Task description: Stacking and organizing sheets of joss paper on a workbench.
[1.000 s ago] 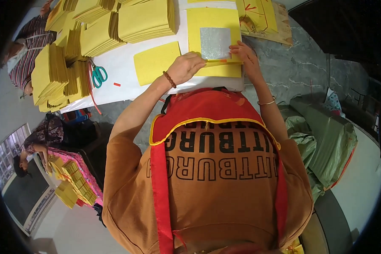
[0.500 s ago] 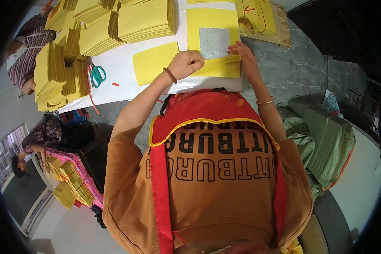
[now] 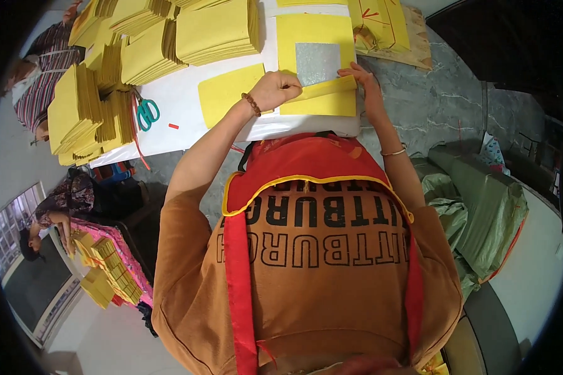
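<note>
In front of me on the white-covered table lies a yellow paper sheet (image 3: 316, 107) with a silver rectangle (image 3: 317, 61) on it. A narrow rolled or folded strip of yellow paper (image 3: 329, 89) crosses it just below the silver part, its right end slightly higher. My left hand (image 3: 275, 91), with a brown bead bracelet, pinches the strip's left end. At the other end, the bent fingers of my right hand (image 3: 366, 86) grip the paper; its thumb is hidden. Beside my left hand lies another yellow sheet (image 3: 226, 94).
Tall stacks of folded yellow paper (image 3: 218, 31) fill the table's far left. Teal-handled scissors (image 3: 147, 114) and a small red piece (image 3: 174, 126) lie nearer. Green wrapped bundles (image 3: 481, 206) stand to the right. Two other people are at the left, one in a striped top (image 3: 40, 94).
The paper strip has narrowed and tilted, its left end now lower than its right. My left hand has shifted slightly, and my right fingers have curled more around the strip's end.
</note>
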A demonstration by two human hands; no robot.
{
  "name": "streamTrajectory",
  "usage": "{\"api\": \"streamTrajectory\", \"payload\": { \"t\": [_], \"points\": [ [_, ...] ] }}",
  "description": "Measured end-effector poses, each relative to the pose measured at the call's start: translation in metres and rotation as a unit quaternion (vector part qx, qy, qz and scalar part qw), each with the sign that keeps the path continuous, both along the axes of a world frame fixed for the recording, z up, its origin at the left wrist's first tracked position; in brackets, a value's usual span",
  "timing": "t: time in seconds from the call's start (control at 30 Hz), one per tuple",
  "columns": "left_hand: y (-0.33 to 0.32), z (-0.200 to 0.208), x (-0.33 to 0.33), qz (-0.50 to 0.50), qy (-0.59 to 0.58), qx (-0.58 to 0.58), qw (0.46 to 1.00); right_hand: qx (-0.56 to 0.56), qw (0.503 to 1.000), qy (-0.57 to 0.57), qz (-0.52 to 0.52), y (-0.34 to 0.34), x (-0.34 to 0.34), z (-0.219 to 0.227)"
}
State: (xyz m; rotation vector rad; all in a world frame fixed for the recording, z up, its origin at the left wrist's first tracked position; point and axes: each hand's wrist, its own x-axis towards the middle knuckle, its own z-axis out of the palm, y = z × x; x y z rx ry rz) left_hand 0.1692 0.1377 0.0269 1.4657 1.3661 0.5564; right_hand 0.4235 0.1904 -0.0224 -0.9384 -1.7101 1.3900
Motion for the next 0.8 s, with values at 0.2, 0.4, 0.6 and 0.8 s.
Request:
{"api": "streamTrajectory", "payload": {
  "t": [0.2,0.4,0.6,0.8],
  "points": [
    [0.005,0.0,-0.005,-0.019,-0.012,-0.045,0.999,0.011,1.0,-0.018,-0.012,0.003,-0.003,0.001],
    [0.012,-0.004,-0.008,-0.055,-0.031,-0.054,0.997,0.023,1.0,-0.018,-0.006,0.001,-0.002,-0.001],
    [0.015,-0.003,-0.009,-0.07,-0.032,-0.08,0.994,0.029,0.999,-0.041,-0.007,0.001,-0.004,0.006],
    [0.018,-0.001,-0.008,-0.078,-0.02,-0.093,0.992,0.019,0.998,-0.055,-0.014,0.002,-0.003,0.001]
  ]
}}
